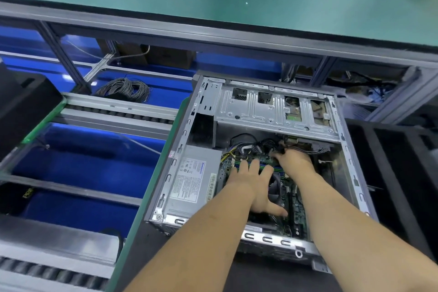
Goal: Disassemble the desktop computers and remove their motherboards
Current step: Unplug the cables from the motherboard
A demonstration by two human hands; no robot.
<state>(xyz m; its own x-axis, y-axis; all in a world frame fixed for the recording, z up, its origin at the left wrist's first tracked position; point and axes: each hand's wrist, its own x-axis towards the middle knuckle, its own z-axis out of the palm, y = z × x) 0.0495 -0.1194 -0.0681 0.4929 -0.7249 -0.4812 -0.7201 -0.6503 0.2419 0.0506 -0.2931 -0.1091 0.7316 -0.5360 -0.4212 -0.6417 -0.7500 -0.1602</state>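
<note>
An open desktop case lies on its side on a dark mat, side panel off. Inside, a green motherboard sits at the bottom, with a silver power supply to its left and a metal drive cage at the far end. My left hand lies flat with fingers spread over the fan and memory slots. My right hand reaches deeper, its fingers curled among a bundle of black cables under the drive cage. What the fingers pinch is hidden.
A roller conveyor frame with blue bins below runs on the left, holding a coil of grey wire. A green-topped bench spans the back. Black foam trays stand to the right, another black block at far left.
</note>
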